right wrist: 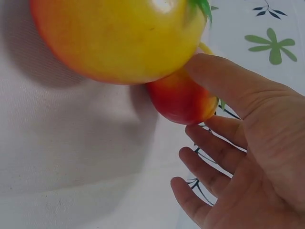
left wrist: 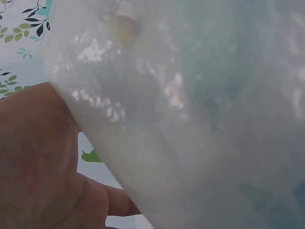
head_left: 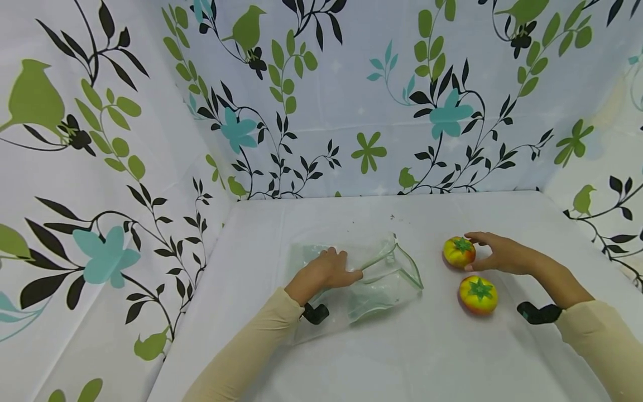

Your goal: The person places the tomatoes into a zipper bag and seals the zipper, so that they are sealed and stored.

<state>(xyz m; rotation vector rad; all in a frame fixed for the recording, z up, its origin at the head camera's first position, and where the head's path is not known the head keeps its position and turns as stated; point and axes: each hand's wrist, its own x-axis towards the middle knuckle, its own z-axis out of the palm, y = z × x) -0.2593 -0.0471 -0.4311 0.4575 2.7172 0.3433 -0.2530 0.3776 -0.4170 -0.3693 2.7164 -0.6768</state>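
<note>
A clear plastic bag with green-tinted edges lies on the table, its mouth standing partly open towards the right. My left hand grips the bag's upper side; in the left wrist view, the blurred plastic covers most of the fingers. To the right are two yellow-red toy tomatoes with green leafy tops. Around the right side of the far tomato is my right hand, thumb on the near side and fingers on the far side, loosely spread. The near tomato sits apart from the hand.
The white table has a few dark specks near its back. Cloth walls printed with leaves, flowers and birds stand behind it and at both sides. A dark wrist camera is worn at the right sleeve.
</note>
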